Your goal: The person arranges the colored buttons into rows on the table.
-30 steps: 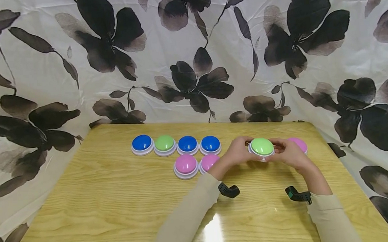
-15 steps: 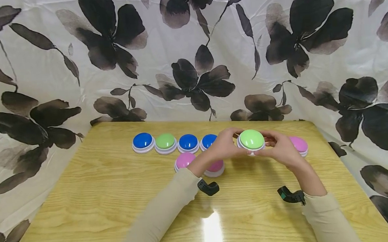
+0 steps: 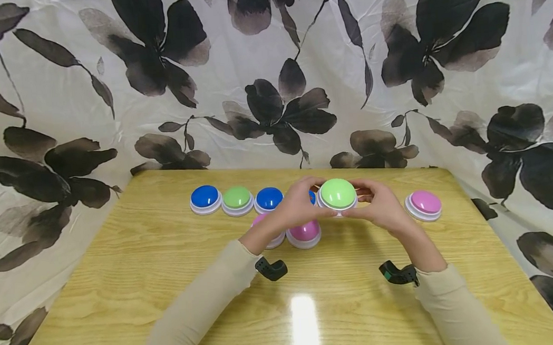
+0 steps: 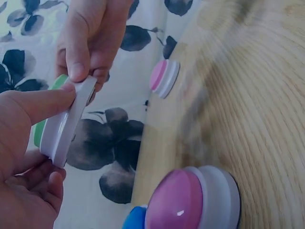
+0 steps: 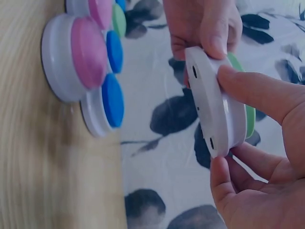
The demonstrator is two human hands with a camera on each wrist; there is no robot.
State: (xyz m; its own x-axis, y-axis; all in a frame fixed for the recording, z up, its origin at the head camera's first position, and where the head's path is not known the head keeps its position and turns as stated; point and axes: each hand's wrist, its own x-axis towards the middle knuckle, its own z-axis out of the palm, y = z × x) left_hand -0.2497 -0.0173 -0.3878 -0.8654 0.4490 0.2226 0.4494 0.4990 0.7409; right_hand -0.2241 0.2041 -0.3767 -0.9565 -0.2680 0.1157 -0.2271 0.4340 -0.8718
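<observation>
A green dome push button (image 3: 338,193) with a white base is held up above the table between both hands. My left hand (image 3: 299,205) grips its left side, thumb at the near edge and fingers behind. The right hand (image 3: 378,204) grips the opposite side in the same way. In the right wrist view the white underside of the button's base (image 5: 207,105) shows, clear of the wood. Close under the left hand are a pink button (image 3: 305,231) and another pink button (image 3: 276,240), partly covered by the wrist. A blue button (image 3: 312,197) is mostly hidden behind the left hand.
Along the back of the wooden table (image 3: 122,287) stand a blue button (image 3: 205,197), a green button (image 3: 237,198) and another blue button (image 3: 269,199). A lone pink button (image 3: 424,203) sits at the right. Flowered cloth (image 3: 231,54) hangs behind the table.
Both hands have carried the green button leftward and somewhat up, away from the lone pink button at the right. The left arm now covers part of the front pink pair.
</observation>
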